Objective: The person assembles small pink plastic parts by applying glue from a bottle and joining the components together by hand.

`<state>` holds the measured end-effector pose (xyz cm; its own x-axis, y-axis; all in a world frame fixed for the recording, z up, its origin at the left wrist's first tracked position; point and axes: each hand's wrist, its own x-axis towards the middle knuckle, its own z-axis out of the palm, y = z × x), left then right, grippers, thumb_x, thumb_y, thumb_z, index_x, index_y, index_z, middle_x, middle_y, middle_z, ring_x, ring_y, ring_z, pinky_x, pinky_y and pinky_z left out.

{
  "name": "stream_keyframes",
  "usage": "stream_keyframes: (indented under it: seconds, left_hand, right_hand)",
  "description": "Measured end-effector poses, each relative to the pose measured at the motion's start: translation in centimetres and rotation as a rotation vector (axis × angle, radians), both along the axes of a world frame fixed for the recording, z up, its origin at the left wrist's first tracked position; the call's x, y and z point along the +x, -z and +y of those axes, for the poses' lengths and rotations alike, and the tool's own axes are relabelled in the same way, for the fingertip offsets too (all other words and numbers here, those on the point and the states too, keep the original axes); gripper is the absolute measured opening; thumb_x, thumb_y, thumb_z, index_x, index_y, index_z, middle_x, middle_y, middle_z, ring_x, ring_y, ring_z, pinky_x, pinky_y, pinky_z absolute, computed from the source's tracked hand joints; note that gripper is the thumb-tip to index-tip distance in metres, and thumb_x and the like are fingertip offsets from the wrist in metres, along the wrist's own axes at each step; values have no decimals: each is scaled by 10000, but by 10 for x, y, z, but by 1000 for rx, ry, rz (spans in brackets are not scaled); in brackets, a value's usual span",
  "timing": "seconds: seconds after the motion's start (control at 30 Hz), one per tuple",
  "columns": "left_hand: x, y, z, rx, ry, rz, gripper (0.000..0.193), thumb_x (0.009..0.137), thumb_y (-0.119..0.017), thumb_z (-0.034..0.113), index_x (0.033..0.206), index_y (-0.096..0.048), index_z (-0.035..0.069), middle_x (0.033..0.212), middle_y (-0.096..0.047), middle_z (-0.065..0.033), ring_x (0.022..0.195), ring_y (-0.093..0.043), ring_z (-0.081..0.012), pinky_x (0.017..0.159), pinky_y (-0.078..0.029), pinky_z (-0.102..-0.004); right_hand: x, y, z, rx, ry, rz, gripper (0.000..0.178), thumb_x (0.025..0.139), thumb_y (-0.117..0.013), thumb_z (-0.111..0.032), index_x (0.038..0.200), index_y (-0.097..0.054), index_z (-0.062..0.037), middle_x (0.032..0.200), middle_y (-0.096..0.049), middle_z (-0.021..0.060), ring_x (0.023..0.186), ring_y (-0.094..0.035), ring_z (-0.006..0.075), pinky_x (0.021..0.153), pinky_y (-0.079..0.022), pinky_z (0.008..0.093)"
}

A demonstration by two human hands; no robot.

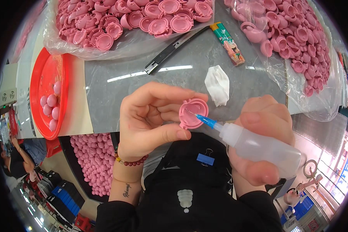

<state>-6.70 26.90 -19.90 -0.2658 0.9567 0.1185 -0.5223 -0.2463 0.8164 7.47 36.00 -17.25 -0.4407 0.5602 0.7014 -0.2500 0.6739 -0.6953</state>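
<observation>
Between the thumb and fingers of my left hand (150,116) is a pink plastic half-shell (194,107), its hollow side facing up toward me. My right hand (265,123) grips a translucent squeeze bottle (265,147) with a blue needle tip (205,120). The thin needle reaches into the hollow of the half-shell; whether it touches the inner wall I cannot tell. Beyond my hands a folded white tissue (217,85) lies on the grey table (116,89). Any liquid in the bottle is hard to make out.
Pink shells fill clear plastic bags (65,52) at the far left and right. A black utility knife (178,48) and a printed lighter (228,44) lie between them. Pink balls sit in a red tray (35,104); more fill a dark bin (75,164) below. A person (21,158) is at the left.
</observation>
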Motion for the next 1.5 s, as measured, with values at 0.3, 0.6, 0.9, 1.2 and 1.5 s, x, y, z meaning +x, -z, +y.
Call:
stream_keyframes:
  seconds: [0.3, 0.6, 0.9, 1.2, 1.5]
  left_hand:
    - [1, -1, 0, -7, 0, -56, 417, 617, -674, -100, 993, -494, -80, 1012, -558, -257, 918, -589, -243, 810, -480, -325]
    - [0, -1, -1, -9, -28, -37, 412, 604, -685, -99, 969, -498, -75, 1020, -550, -266, 924, -586, -251, 812, -480, -324]
    - [1, 10, 0, 133, -120, 64, 461, 582, -721, -76, 984, -497, -59, 1028, -531, -216, 973, -552, -271, 798, -496, -346]
    - [-2, 4, 1, 66, -64, 9, 500, 589, -738, -33, 1006, -464, -55, 1010, -560, -196, 948, -572, -247, 829, -471, -320]
    - [2, 4, 0, -96, -154, 80, 611, 590, -791, 259, 1014, -441, -9, 927, -564, -183, 774, -597, -200, 671, -518, -295]
  right_hand:
    - [2, 1, 4, 23, 29, 59, 726, 779, -346, -654, 863, -555, 36, 645, -429, 54, 506, -377, 142, 443, -259, 256]
    - [8, 1, 4, -12, 23, 28, 668, 800, -369, -596, 816, -554, 46, 633, -428, 67, 504, -368, 141, 448, -251, 253]
    - [7, 0, 6, -126, -101, 161, 570, 815, -428, -494, 881, -549, 59, 618, -429, 70, 495, -351, 129, 444, -236, 251]
    - [-13, 1, 44, -154, 218, -459, 399, 718, -607, -29, 1099, -510, 37, 957, -577, 124, 744, -530, 126, 641, -407, 221]
    - [-21, 12, 45, -50, 212, -409, 348, 689, -627, -8, 1015, -506, -7, 969, -579, 53, 877, -528, 99, 689, -420, 214]
